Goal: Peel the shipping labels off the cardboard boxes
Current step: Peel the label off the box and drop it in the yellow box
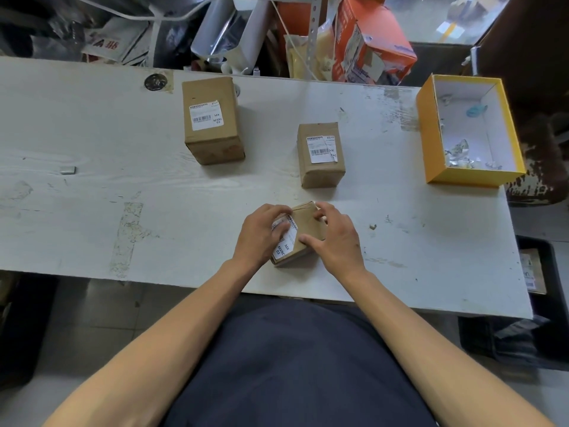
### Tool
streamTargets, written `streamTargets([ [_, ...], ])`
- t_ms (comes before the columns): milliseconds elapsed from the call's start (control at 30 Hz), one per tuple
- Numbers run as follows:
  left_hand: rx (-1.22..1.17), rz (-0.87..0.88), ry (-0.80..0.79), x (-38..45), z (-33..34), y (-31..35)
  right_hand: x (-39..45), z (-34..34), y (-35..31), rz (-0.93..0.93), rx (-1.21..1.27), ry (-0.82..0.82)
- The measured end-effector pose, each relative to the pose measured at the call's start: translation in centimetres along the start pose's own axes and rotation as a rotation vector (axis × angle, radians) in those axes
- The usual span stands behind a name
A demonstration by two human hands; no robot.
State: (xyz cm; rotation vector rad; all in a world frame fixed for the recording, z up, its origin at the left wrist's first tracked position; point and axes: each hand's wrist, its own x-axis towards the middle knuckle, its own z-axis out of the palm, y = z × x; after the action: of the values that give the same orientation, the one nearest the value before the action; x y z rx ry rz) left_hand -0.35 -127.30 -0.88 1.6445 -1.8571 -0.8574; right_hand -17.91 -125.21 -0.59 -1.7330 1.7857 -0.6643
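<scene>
A small cardboard box lies near the table's front edge, between both hands. Its white shipping label sits on the top face, partly under my left hand, whose fingertips press on the label's upper part. My right hand grips the box from the right, fingers over its far corner and thumb on its top. Two more cardboard boxes stand further back: a taller one at the left with a flat label, and a smaller one with a label whose right side is torn and lifted.
An open yellow box with white lining holds paper scraps at the right end of the worn white table. A small grey piece lies at the left. Clutter and an orange carton crowd the space behind the table.
</scene>
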Motion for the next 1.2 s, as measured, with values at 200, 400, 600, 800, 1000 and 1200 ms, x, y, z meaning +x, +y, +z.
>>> streamTargets([
  [200,0.039,0.083,0.028,-0.3,0.1,-0.7,0.2,-0.2,0.0,-0.036,-0.014,-0.010],
  [400,0.111,0.149,0.023,-0.4,0.3,-1.0,0.6,-0.5,0.3,-0.098,-0.040,-0.025],
  [600,0.125,0.146,0.018,-0.3,0.4,-1.1,0.2,-0.9,1.4,-0.074,-0.108,-0.093],
  [800,0.122,0.128,0.031,-0.2,0.6,-1.2,0.3,-1.3,1.4,0.003,-0.072,-0.194],
  [1000,0.122,0.138,0.016,-0.2,0.5,-1.4,0.6,-1.2,1.4,0.025,-0.085,-0.220],
  [1200,0.081,0.126,0.039,-0.4,0.5,-1.3,0.6,-1.2,1.5,0.064,-0.074,-0.248],
])
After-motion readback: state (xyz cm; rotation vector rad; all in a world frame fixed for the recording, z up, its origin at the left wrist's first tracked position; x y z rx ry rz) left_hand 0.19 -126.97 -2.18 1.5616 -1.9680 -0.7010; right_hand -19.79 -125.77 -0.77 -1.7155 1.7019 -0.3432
